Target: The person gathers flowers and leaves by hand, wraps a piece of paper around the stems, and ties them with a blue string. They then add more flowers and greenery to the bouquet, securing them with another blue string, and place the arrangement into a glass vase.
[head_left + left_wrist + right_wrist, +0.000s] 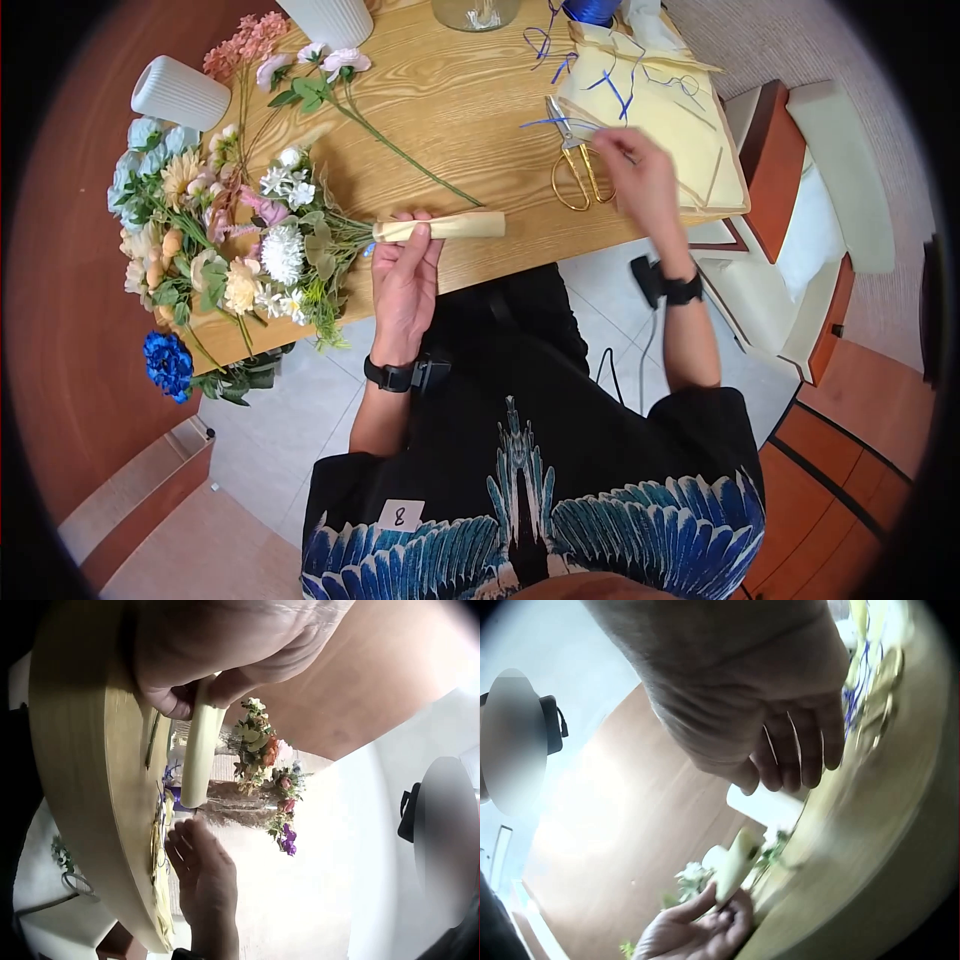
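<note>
My left hand grips the cream-wrapped stems of a bouquet, thumb on top, near the table's front edge. White flowers and green leaves fan out to the left of the grip. The wrap shows as a smooth pale tube in the left wrist view. My right hand is raised beside the gold-handled scissors, over the edge of the cream paper. In the right wrist view the fingers of the right hand hang loosely, with nothing visible in them. A thin blue ribbon lies near its fingertips.
Loose artificial flowers cover the table's left side, a blue one at its edge. A long-stemmed pink flower lies behind the wrapped stems. White ribbed vases, a glass jar and a blue ribbon spool are farther back.
</note>
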Available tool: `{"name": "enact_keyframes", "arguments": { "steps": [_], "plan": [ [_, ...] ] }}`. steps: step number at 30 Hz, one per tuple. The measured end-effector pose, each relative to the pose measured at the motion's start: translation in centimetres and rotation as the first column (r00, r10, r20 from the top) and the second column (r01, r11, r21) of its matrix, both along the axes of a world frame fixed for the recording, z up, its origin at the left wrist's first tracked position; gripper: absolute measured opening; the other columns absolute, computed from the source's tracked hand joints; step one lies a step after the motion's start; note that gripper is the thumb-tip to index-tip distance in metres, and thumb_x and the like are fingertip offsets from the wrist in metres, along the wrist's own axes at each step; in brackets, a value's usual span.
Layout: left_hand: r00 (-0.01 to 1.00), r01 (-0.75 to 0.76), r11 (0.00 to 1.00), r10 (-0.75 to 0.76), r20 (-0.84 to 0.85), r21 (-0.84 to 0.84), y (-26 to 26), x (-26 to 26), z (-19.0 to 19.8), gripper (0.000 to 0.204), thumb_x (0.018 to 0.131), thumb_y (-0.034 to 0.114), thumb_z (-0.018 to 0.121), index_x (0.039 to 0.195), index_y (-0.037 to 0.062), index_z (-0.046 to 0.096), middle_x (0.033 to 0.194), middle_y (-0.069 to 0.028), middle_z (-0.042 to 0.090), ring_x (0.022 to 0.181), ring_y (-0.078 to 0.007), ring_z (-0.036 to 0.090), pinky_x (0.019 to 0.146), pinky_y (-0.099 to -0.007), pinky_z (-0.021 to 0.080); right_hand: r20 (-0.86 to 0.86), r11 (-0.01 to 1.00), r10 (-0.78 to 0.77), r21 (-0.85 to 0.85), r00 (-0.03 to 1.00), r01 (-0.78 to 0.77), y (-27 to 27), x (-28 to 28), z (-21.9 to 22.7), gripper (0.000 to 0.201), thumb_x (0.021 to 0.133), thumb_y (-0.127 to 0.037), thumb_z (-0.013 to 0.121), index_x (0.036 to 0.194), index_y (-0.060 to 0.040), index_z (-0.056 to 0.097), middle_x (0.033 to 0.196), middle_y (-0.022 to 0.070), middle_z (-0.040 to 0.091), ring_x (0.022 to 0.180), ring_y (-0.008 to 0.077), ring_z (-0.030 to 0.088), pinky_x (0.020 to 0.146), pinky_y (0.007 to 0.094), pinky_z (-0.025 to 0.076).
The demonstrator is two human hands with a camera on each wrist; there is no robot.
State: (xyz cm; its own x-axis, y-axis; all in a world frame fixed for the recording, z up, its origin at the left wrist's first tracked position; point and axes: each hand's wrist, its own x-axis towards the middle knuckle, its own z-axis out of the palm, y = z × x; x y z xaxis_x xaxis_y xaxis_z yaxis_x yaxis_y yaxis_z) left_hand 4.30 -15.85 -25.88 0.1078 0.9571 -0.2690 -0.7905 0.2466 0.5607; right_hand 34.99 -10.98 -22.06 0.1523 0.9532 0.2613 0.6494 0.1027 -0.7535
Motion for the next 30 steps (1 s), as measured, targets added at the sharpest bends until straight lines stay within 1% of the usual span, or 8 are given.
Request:
{"name": "enact_keyframes", "arguments": {
  "steps": [4, 9, 13, 16, 20, 25, 28, 30],
  "plan": [
    [1.0, -0.002, 1.0, 0.002, -0.027, -0.018, 0.0, 0.1, 0.1, 0.017, 0.096, 0.001, 0.057, 0.112, 0.0063, 0.059, 0.112, -0.0071, 0.065, 0.108, -0.0143, 0.063, 0.098, -0.0293, 0.053, 0.28, 0.996, -0.076, -0.025, 0.957, 0.086, 2.9, 4.1, 1.4, 0.017, 0.083, -0.016, 0.069, 0.092, -0.002, 0.072, 0.088, 0.0149, 0.07, 0.077, 0.0279, 0.066, 0.073, 0.0367, 0.052],
    [0.998, 0.013, 1.0, -0.014, -0.054, -0.018, -0.4, 0.0, 0.2, 0.019, 0.096, 0.001, 0.058, 0.115, 0.0064, 0.058, 0.113, -0.007, 0.065, 0.109, -0.0143, 0.063, 0.097, -0.0284, 0.053, 0.388, 0.999, 0.038, -0.009, 0.921, -0.038, 3.4, 3.0, 0.0, 0.011, 0.077, -0.012, 0.07, 0.081, -0.0009, 0.071, 0.084, 0.016, 0.067, 0.076, 0.0332, 0.062, 0.07, 0.0406, 0.05],
    [0.998, 0.026, 0.999, -0.028, -0.048, -0.042, -0.3, -0.1, 0.4, 0.019, 0.096, 0.001, 0.058, 0.114, 0.0068, 0.059, 0.113, -0.0065, 0.065, 0.109, -0.014, 0.063, 0.096, -0.0277, 0.054, 0.408, 0.996, -0.011, 0.085, 0.913, -0.026, 3.4, 4.3, -0.3, 0.011, 0.082, -0.012, 0.07, 0.088, -0.0023, 0.07, 0.087, 0.0126, 0.068, 0.077, 0.0253, 0.064, 0.071, 0.0352, 0.05],
    [0.999, 0.029, 0.998, -0.032, -0.04, -0.057, -0.3, -0.3, 0.3, 0.019, 0.096, 0.0, 0.058, 0.114, 0.0069, 0.059, 0.113, -0.0066, 0.065, 0.109, -0.014, 0.063, 0.096, -0.0277, 0.054, -0.21, 0.995, -0.094, 0.02, 0.973, 0.101, 2.5, 7.7, 1.3, 0.011, 0.093, -0.015, 0.065, 0.097, -0.0049, 0.068, 0.092, 0.0007, 0.069, 0.085, 0.0089, 0.06, 0.081, 0.0244, 0.045],
    [0.999, 0.044, 0.998, -0.045, -0.025, -0.049, -0.2, -0.3, 0.5, 0.019, 0.095, 0.0, 0.058, 0.114, 0.0069, 0.059, 0.113, -0.0068, 0.065, 0.108, -0.014, 0.063, 0.097, -0.0277, 0.054, -0.393, 0.97, -0.167, 0.1, 0.904, 0.223, 0.5, 9.4, 5.5, 0.016, 0.097, -0.015, 0.061, 0.106, -0.0026, 0.064, 0.096, 0.0062, 0.069, 0.083, 0.0089, 0.062, 0.084, 0.0234, 0.045],
    [1.0, 0.015, 0.997, -0.016, -0.006, -0.078, -0.1, -0.2, 0.4, 0.021, 0.095, -0.003, 0.056, 0.115, 0.0052, 0.057, 0.114, -0.0089, 0.065, 0.108, -0.0187, 0.064, 0.099, -0.0337, 0.054, -0.394, 0.994, -0.106, -0.044, 0.913, 0.097, 0.6, 8.4, 4.7, 0.016, 0.098, -0.016, 0.058, 0.106, -0.0012, 0.06, 0.083, 0.0004, 0.058, 0.074, 0.0056, 0.057, 0.061, 0.021, 0.049],
    [1.0, 0.023, 0.997, -0.023, 0.002, -0.076, -0.1, -0.2, 0.5, 0.021, 0.095, -0.003, 0.056, 0.115, 0.0053, 0.057, 0.114, -0.0089, 0.065, 0.108, -0.0182, 0.064, 0.099, -0.0335, 0.054, -0.255, 0.982, -0.129, -0.17, 0.958, 0.087, 1.8, 7.0, 4.4, 0.016, 0.098, -0.016, 0.059, 0.106, -0.0034, 0.062, 0.086, 0.0004, 0.06, 0.077, 0.0054, 0.058, 0.062, 0.0207, 0.049],
    [1.0, 0.012, 0.997, -0.011, 0.004, -0.074, -0.2, -0.3, 0.3, 0.022, 0.095, -0.003, 0.056, 0.115, 0.0053, 0.057, 0.114, -0.0088, 0.065, 0.108, -0.0179, 0.064, 0.099, -0.0336, 0.054, -0.174, 0.986, -0.015, -0.166, 0.985, -0.014, 3.0, 6.6, 3.8, 0.015, 0.095, -0.016, 0.06, 0.103, -0.0034, 0.066, 0.091, 0.005, 0.066, 0.079, 0.0112, 0.062, 0.064, 0.0258, 0.051]
  ]
}}
